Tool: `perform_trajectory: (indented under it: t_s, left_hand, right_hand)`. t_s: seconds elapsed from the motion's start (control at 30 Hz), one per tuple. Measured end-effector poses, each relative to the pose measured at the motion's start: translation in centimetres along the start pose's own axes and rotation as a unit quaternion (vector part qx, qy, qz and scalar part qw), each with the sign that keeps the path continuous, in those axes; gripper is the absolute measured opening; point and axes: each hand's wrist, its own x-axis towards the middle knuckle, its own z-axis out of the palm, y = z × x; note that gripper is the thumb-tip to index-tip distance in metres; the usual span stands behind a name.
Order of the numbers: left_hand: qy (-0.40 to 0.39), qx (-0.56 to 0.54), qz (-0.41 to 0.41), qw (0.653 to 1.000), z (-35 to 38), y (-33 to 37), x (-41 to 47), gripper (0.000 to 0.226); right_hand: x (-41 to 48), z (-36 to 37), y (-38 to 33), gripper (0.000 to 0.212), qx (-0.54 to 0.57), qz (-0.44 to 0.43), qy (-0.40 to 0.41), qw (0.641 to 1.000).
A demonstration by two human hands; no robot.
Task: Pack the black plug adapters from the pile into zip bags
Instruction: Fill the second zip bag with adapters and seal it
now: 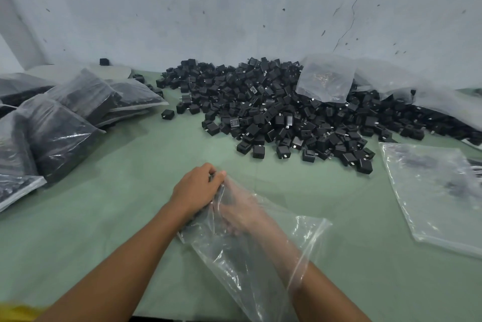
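Several filled bags [65, 118] lie well off to the left of the fingers, yet the pile [287, 113] of black plug adapters beyond the fingertips is large, so most of the packing looks left to do. The left hand [198, 187] curls its fingers round the far end of a clear zip bag [234, 269]. The right hand [240, 214] is inside it, blurred by plastic; its grip cannot be told. The bag looks nearly empty.

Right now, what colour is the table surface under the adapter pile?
The table surface is pale green, clearest in the head view.
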Motion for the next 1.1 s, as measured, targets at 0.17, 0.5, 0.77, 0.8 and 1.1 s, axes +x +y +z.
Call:
perform_trajectory:
  t_s: [0.17, 0.5, 0.77, 0.8, 1.1]
  left_hand:
    - [-0.008, 0.002, 0.007, 1.0, 0.0, -0.3, 0.0, 0.038]
    - [-0.032, 0.01, 0.007, 0.999, 0.3, -0.4, 0.6, 0.038]
    - [-0.042, -0.013, 0.009, 0.999, 0.2, -0.3, 0.5, 0.045]
    - [-0.04, -0.021, 0.008, 0.999, 0.2, -0.3, 0.5, 0.044]
    - [-0.039, -0.01, 0.068, 0.997, 0.0, -0.2, -0.1, 0.028]
  right_hand:
    - [-2.8, -1.0, 1.9, 0.06, 0.15, -0.006, 0.009, 0.989]
    - [-1.7, -0.7, 4.4, 0.063, 0.142, -0.044, 0.048, 0.988]
    - [0.5, -0.5, 3.1, 0.057, -0.001, -0.012, 0.023, 1.0]
    - [0.5, -0.5, 3.1, 0.057, -0.009, -0.007, 0.022, 1.0]
    - [0.9, -0.2, 3.4, 0.055, -0.023, -0.016, 0.025, 0.999]
